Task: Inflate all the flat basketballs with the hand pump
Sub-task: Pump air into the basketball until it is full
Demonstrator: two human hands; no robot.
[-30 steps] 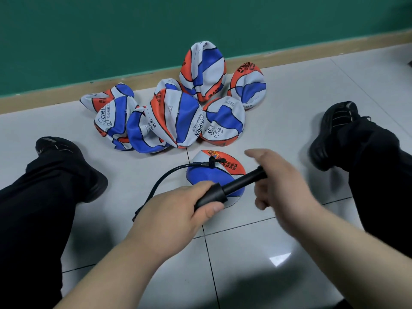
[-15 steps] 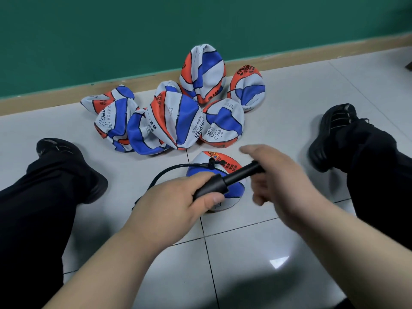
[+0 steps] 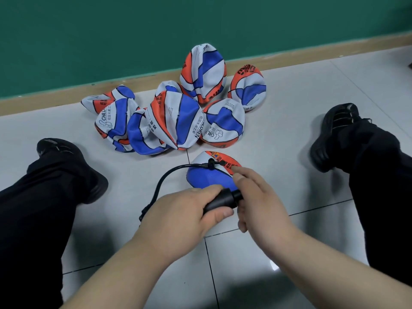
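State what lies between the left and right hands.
Head view: the black pump, gripped by the left hand and the right hand, bridges the gap between them.

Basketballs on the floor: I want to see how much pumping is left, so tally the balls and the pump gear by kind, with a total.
Flat basketballs in the pile by the wall: 8 (some overlap)
Basketball with the hose plugged in: 1
Hand pump: 1
Pump hose: 1
Total: 11
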